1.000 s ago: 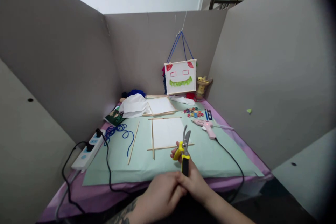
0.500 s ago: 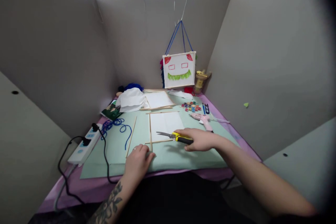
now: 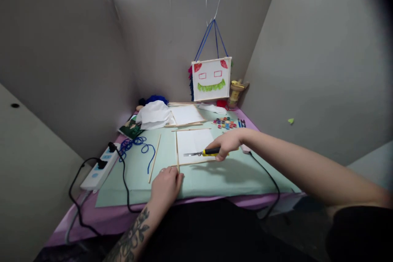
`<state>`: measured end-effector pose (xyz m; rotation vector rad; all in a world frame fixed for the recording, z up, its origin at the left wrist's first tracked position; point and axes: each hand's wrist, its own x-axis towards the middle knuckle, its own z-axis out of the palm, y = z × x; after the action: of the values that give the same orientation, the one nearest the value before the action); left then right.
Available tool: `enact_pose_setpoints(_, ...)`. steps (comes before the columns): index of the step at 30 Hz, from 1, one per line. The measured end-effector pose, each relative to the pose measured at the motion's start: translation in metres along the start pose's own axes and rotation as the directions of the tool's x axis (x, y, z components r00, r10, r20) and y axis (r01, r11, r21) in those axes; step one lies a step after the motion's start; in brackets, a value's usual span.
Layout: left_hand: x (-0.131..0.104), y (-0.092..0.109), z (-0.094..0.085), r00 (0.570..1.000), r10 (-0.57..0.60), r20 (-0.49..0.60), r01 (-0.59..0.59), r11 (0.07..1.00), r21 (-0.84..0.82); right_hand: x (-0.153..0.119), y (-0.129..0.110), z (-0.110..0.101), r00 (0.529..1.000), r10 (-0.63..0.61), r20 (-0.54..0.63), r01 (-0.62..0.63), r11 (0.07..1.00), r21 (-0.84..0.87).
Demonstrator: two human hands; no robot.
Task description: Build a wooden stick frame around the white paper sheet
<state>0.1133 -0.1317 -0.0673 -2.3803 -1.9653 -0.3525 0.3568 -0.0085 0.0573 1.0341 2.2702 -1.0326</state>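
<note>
My right hand grips snips by their yellow and black handles. Their long metal blades point left, above a white sheet edged with thin wooden sticks. Low at the sheet's near left corner, my left hand has its fingers closed on the near end of a wooden stick that runs along the left edge. Its fingertips are partly hidden. Another loose stick lies to the left of that hand. My right hand and forearm cover most of a pink glue gun.
Blue cord lies coiled near a white power strip with black cables. Behind are a white cloth, a second framed sheet and small paint pots. A decorated panel hangs at the back. Grey partitions surround the table.
My right hand has moved up and turned over, so the black handle now faces up and the blades look narrower. My left hand has shifted slightly right onto the stick's end.
</note>
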Motion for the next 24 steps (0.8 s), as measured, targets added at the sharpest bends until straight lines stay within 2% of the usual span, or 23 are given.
enact_pose_setpoints(3,-0.001,0.000,0.001,1.000,-0.001,-0.001,0.001,1.000,-0.004,0.015,0.007,-0.006,0.980,0.038,0.197,-0.074,0.981,0.181)
enact_pose_setpoints(7,-0.001,-0.001,0.003,1.000,0.008,-0.018,-0.008,1.000,-0.010,0.035,0.006,-0.012,0.951,0.054,0.305,-0.147,0.946,0.288)
enact_pose_setpoints(12,-0.001,-0.003,0.006,0.999,0.019,-0.041,-0.020,1.000,-0.018,0.051,-0.007,-0.018,0.911,0.129,0.391,-0.231,0.946,0.228)
enact_pose_setpoints(16,-0.001,-0.004,0.008,0.999,0.023,-0.044,-0.024,1.000,-0.011,0.057,-0.011,-0.019,0.882,0.126,0.455,-0.242,0.948,0.206)
enact_pose_setpoints(24,-0.002,-0.003,0.007,0.998,0.005,-0.056,-0.007,1.000,-0.021,0.062,-0.012,-0.019,0.879,0.130,0.459,-0.241,0.951,0.192)
